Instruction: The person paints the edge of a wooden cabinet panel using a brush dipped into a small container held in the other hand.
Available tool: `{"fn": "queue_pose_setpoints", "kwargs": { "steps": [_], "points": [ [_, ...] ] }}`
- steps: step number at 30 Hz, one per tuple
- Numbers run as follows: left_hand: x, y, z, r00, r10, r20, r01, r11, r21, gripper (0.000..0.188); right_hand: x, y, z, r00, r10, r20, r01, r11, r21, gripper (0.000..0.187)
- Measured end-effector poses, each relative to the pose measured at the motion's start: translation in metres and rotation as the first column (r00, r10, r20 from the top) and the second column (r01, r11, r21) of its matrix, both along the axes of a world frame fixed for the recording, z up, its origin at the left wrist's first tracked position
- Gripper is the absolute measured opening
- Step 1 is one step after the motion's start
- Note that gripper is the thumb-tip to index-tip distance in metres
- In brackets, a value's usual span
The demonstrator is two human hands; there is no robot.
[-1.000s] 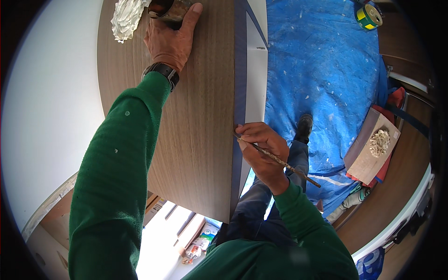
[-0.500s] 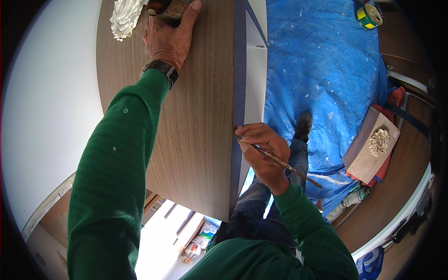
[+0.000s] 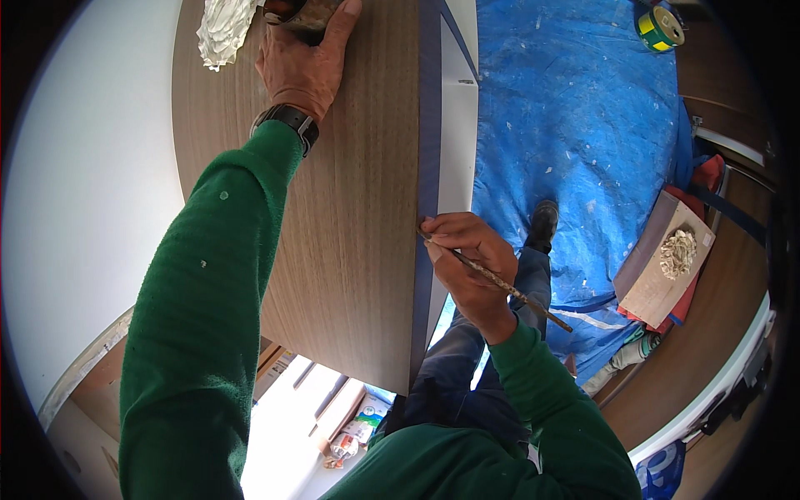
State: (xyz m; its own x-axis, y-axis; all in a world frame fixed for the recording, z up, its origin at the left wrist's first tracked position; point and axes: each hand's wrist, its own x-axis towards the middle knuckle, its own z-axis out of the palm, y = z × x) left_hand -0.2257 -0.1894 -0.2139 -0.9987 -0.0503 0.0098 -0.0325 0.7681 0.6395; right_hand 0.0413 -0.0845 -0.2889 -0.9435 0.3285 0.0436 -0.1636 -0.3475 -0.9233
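My right hand (image 3: pixel 473 260) pinches a thin, paint-spattered paintbrush (image 3: pixel 523 297), its handle slanting down to the right. The brush's front end is at the long right edge of a brown wood-grain panel (image 3: pixel 350 217), mostly covered by my fingers. A blue-violet strip (image 3: pixel 429 125) runs along that edge, with a white face beyond it. Farther off on the panel, my left hand (image 3: pixel 302 73) curls round a small dark, shiny container (image 3: pixel 310 15), cut by the upper border. Its fingertips are hidden behind the container.
Crumpled foil (image 3: pixel 223 33) lies left of the container. A blue tarp (image 3: pixel 575 125) covers the floor at right, with a green-and-yellow tin (image 3: pixel 660 29) on it. A board (image 3: pixel 646 275) bearing another foil lump (image 3: pixel 678 254) rests farther right. A white wall (image 3: pixel 83 167) stands at left.
My right hand and the paintbrush have shifted very slightly away from me along the panel's edge. My left hand and the container stay almost where they were.
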Motion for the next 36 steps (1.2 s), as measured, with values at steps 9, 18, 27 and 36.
{"fn": "queue_pose_setpoints", "kwargs": {
  "steps": [9,18,27,36],
  "points": [
    [-0.005,-0.006,-0.005,1.0,0.011,-0.013,-0.011,0.998,-0.06,0.096,0.012,-0.003,0.003,0.999,0.032,0.028,-0.032,0.999,-0.009,0.017],
    [-0.007,-0.009,-0.011,1.0,-0.004,-0.024,0.004,1.0,0.004,0.094,0.017,-0.003,0.005,0.999,0.032,0.015,-0.031,0.998,-0.055,0.019],
    [-0.005,-0.006,-0.005,0.999,-0.007,-0.035,0.004,0.996,-0.085,0.095,0.018,-0.005,0.002,0.999,0.027,0.026,-0.026,0.999,-0.025,0.017],
    [-0.003,-0.009,-0.004,1.0,-0.014,-0.012,0.014,1.0,-0.027,0.1,0.024,-0.002,0.006,0.997,0.082,0.014,-0.081,0.994,-0.07,0.022]
  ]
}}
